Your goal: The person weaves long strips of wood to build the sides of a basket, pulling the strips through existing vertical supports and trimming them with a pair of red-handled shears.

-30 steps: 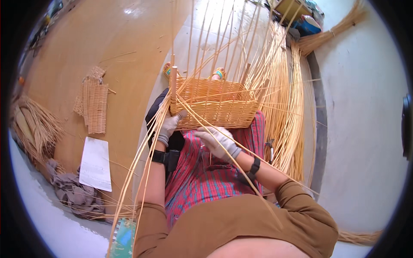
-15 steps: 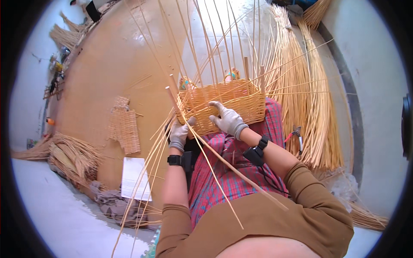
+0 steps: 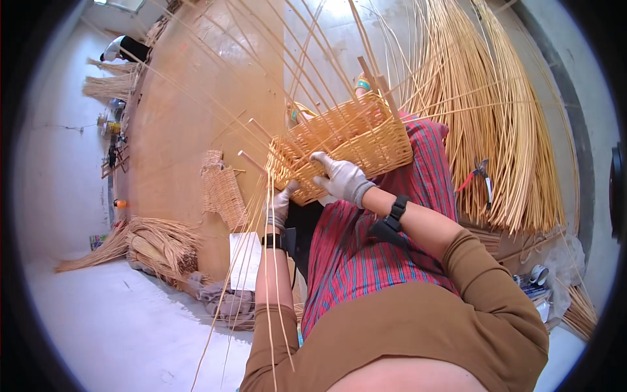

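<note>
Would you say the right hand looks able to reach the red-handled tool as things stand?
Probably yes: the red-handled tool lies uncovered on the reeds to the person's right, though the right hand, touching the basket, would likely have to leave it and cross the striped garment.

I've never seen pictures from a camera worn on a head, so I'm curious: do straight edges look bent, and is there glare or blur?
In the head view, the dark floor-edge strip at right bows and the corners go black; in the head view, glare whitens the pale floor at the top; in the head view, the basket shows its weave fairly clearly.
</note>
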A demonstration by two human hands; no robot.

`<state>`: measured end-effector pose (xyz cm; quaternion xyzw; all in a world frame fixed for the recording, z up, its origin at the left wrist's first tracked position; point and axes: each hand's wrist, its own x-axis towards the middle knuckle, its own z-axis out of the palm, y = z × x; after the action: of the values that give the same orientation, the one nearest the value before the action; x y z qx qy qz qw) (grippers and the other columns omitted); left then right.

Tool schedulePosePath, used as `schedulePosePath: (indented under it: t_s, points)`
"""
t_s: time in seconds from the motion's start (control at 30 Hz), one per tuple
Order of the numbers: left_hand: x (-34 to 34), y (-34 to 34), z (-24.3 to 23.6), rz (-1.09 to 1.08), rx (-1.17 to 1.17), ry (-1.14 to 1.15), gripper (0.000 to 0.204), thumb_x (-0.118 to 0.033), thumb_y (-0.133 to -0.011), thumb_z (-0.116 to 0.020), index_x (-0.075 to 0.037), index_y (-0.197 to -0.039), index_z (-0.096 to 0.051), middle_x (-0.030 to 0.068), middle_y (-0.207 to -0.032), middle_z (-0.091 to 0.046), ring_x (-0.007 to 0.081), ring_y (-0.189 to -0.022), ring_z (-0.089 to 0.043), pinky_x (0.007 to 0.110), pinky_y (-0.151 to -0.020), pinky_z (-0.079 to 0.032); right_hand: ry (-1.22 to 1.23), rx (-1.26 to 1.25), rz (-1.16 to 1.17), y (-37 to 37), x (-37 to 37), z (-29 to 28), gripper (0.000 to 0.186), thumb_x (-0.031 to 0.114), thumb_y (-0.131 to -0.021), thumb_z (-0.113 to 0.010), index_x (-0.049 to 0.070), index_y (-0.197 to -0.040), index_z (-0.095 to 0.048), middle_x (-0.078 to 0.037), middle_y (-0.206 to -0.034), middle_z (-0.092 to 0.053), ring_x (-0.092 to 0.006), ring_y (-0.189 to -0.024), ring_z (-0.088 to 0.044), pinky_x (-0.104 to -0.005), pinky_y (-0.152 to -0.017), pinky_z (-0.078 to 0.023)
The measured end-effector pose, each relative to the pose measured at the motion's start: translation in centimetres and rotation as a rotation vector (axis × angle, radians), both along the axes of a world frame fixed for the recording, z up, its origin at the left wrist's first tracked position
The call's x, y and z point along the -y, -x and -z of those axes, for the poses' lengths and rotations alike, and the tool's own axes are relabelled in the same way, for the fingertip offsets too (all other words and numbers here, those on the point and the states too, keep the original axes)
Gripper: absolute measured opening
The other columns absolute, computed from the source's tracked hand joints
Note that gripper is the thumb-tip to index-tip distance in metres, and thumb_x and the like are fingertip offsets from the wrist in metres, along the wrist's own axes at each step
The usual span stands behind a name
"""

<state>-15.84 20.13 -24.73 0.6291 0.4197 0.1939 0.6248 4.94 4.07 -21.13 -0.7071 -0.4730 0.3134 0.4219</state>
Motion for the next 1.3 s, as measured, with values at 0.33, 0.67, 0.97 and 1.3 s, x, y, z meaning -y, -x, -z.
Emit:
schedulePosePath:
  t_s: [0.33, 0.67, 0.97, 1.3]
  points:
    - [1.6, -0.7, -1.4, 0.000, -0.001, -0.016, 0.064, -0.032, -0.094, -0.079, -0.001, -0.143, -0.053, 0.0085, -0.132, -0.065, 0.0221, -0.117, -0.062, 0.039, -0.103, -0.051, 0.102, -0.015, -0.128, -1.1, 0.8, -1.9, 0.066, 0.028, -0.098, -0.063, 0.013, -0.155, -0.034, -0.028, -0.107, -0.072, -0.0456, -0.096, -0.071, -0.0536, -0.081, -0.056]
    - [1.5, -0.3, 0.0, -0.061, 0.104, 0.023, 0.063, -0.027, -0.092, -0.082, -0.004, -0.143, -0.054, 0.0067, -0.131, -0.066, 0.0211, -0.117, -0.062, 0.038, -0.103, -0.050, -0.067, -0.121, -0.139, -0.7, 2.4, -0.1, 0.076, 0.020, -0.095, -0.065, 0.022, -0.161, -0.029, -0.026, -0.106, -0.071, -0.0438, -0.094, -0.071, -0.0508, -0.083, -0.057]
    - [1.4, -0.3, 0.9, -0.112, 0.066, -0.053, 0.062, -0.029, -0.093, -0.080, -0.004, -0.144, -0.055, 0.0056, -0.131, -0.067, 0.0193, -0.115, -0.063, 0.036, -0.101, -0.051, -0.324, -0.044, 0.261, -5.4, 8.8, -1.0, 0.016, 0.011, -0.095, -0.070, 0.009, -0.111, -0.073, -0.013, -0.101, -0.074, -0.0298, -0.095, -0.072, -0.0387, -0.085, -0.057]
    - [2.1, -1.8, 0.3, -0.169, 0.133, -0.032, 0.083, -0.038, -0.078, -0.092, -0.003, -0.144, -0.055, 0.0119, -0.132, -0.067, 0.0255, -0.118, -0.064, 0.040, -0.102, -0.054, -0.110, 0.975, 0.332, -22.5, 9.0, -5.7, 0.022, 0.021, -0.088, -0.074, 0.018, -0.110, -0.078, -0.011, -0.109, -0.073, -0.0296, -0.111, -0.066, -0.0429, -0.098, -0.049]
